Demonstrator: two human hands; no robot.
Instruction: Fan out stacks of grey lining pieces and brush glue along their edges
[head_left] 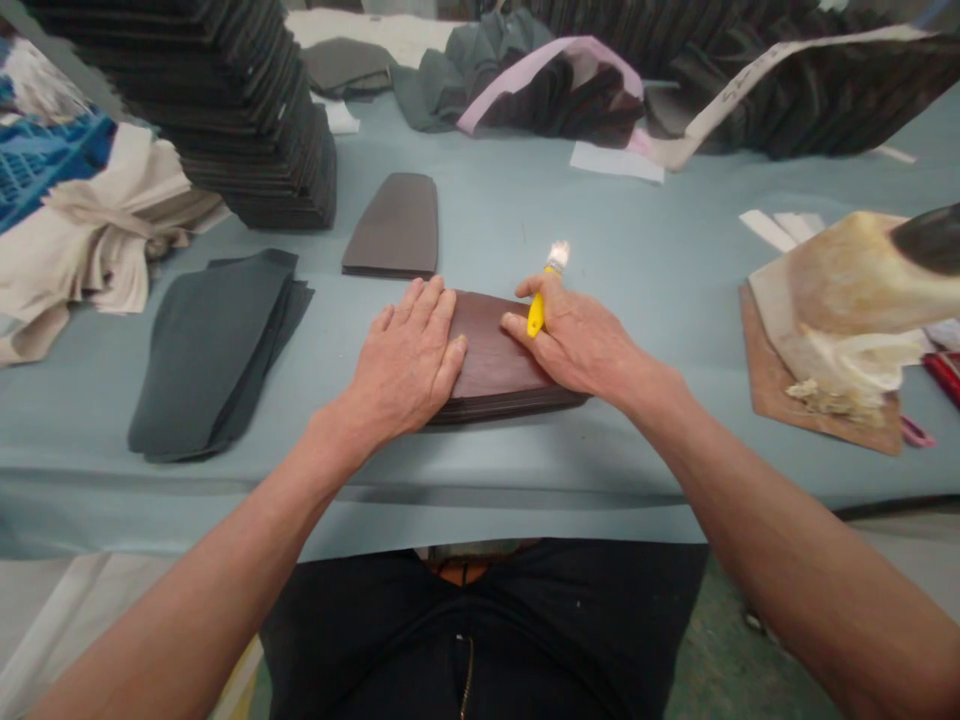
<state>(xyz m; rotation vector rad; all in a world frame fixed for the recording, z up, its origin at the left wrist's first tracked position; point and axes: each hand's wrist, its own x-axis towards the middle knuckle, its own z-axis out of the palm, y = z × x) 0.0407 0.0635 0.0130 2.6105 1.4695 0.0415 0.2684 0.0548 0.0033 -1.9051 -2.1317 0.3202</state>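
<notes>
The left hand [409, 360] lies flat and open, fingers together, on the left end of a stack of brown pieces [491, 365] near the middle of the table [487, 200]. The right hand [577, 340] grips a yellow brush [546, 285], its fingertips touching the stack's right side. A grey pile [214, 350] lies to the left, and a single brown piece [395, 225] just beyond.

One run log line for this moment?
left hand: flat on brown stack | right hand: holds yellow brush, touches stack | beside: grey pile
</notes>
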